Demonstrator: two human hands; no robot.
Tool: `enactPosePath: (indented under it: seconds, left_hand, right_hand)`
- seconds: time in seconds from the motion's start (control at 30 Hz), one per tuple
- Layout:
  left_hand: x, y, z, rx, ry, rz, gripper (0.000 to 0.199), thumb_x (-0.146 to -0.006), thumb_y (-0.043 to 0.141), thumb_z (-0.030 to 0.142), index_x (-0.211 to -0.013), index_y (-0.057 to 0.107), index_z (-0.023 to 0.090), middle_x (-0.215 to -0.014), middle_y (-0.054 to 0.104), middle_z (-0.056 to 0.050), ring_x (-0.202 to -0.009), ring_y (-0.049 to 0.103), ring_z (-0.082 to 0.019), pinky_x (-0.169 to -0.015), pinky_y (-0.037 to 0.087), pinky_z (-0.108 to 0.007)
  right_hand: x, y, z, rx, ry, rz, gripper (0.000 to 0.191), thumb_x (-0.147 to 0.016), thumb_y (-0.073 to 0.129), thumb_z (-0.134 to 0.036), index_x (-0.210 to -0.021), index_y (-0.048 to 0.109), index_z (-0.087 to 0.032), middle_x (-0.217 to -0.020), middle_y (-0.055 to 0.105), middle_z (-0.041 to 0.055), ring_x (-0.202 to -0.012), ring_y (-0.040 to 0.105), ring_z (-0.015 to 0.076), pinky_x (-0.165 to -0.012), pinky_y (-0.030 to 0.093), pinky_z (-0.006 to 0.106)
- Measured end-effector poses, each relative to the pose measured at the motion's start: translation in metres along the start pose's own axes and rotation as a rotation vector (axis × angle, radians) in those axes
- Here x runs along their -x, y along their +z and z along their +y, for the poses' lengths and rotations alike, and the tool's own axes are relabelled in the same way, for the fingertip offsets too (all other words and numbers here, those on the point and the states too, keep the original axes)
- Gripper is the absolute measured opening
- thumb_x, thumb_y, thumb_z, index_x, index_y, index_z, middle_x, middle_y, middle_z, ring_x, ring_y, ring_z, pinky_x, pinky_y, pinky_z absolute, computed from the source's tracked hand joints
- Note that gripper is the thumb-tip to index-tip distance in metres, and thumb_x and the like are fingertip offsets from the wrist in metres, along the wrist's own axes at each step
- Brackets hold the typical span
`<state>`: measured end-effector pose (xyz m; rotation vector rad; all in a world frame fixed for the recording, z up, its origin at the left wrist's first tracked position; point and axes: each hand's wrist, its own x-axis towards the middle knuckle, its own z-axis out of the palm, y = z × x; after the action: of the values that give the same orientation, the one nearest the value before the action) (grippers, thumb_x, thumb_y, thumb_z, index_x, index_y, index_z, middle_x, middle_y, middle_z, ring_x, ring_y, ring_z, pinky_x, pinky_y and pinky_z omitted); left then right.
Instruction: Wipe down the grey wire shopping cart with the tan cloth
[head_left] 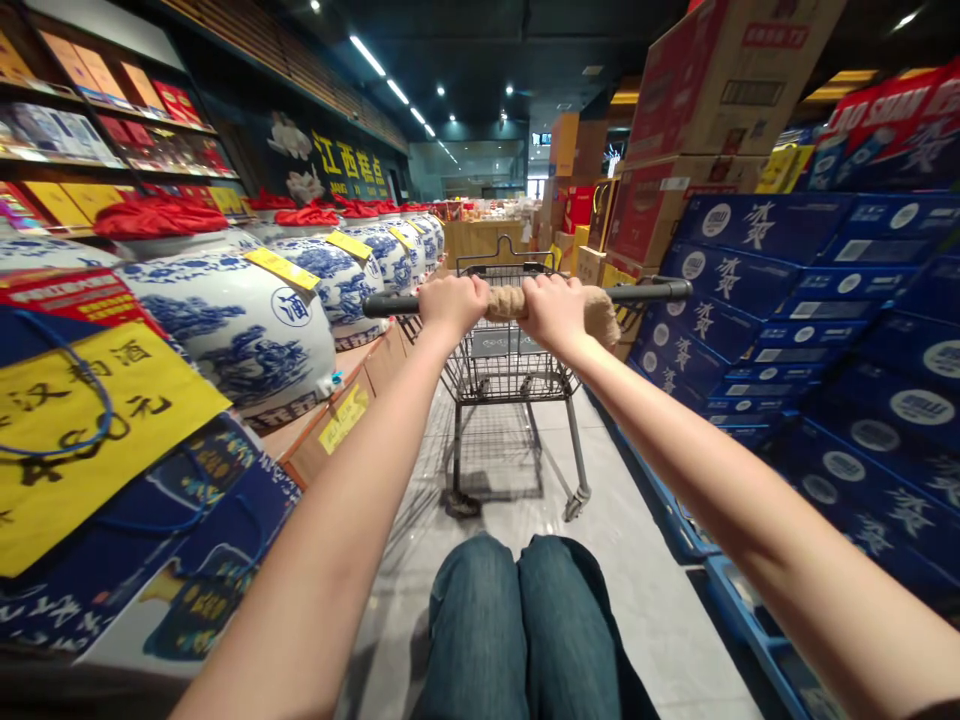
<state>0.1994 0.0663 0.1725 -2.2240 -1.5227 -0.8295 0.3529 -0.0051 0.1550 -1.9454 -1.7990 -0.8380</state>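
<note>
A metal shopping cart (510,370) stands straight ahead, its dark handlebar (645,291) running across the view. My left hand (453,303) is wrapped round the bar left of its middle. Right of the middle, my right hand (553,308) grips the same bar. Between and beside my hands, a tan fuzzy wrap (507,303) covers part of the handle, and its wider end hangs just right of my right hand. The fingertips of both hands are hidden in front of the bar. My knees in jeans show below the cart.
Large blue-and-white jars (240,320) with red cloth tops line the left on a wooden ledge. Blue gift boxes with a yellow sign (97,420) are nearer. Stacked blue cartons (720,270) and tall brown boxes edge the right. Pale floor (630,480) runs between.
</note>
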Motion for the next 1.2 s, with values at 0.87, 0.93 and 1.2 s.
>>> enactPosePath:
  seconds: [0.87, 0.93, 1.2]
  left_hand:
    - [0.0, 0.0, -0.017, 0.007, 0.019, -0.03, 0.074, -0.103, 0.017, 0.042, -0.11, 0.081, 0.006, -0.107, 0.078, -0.025, -0.104, 0.072, -0.037, -0.083, 0.046, -0.042]
    - [0.001, 0.001, -0.019, 0.017, 0.004, -0.019, 0.074, -0.104, 0.016, 0.042, -0.113, 0.08, 0.006, -0.108, 0.078, -0.025, -0.108, 0.071, -0.038, -0.085, 0.045, -0.043]
    - [0.002, 0.0, -0.004, 0.001, -0.01, 0.009, 0.069, -0.103, 0.021, 0.039, -0.109, 0.082, 0.007, -0.107, 0.079, -0.024, -0.103, 0.074, -0.036, -0.081, 0.048, -0.041]
  right_hand:
    - [0.021, -0.005, 0.074, 0.061, -0.02, 0.059, 0.022, -0.09, 0.059, -0.027, -0.104, 0.071, -0.015, -0.104, 0.076, 0.0178, -0.092, 0.06, 0.0288, -0.074, 0.027, 0.036]
    - [0.028, -0.006, 0.1, 0.099, 0.095, 0.087, 0.018, -0.09, 0.057, -0.023, -0.098, 0.071, -0.014, -0.1, 0.075, 0.0205, -0.089, 0.06, 0.0288, -0.074, 0.026, 0.038]
    - [0.016, 0.013, 0.004, 0.042, 0.13, 0.125, 0.032, -0.092, 0.052, -0.02, -0.12, 0.067, -0.012, -0.12, 0.068, 0.0209, -0.111, 0.053, 0.0346, -0.095, 0.032, 0.046]
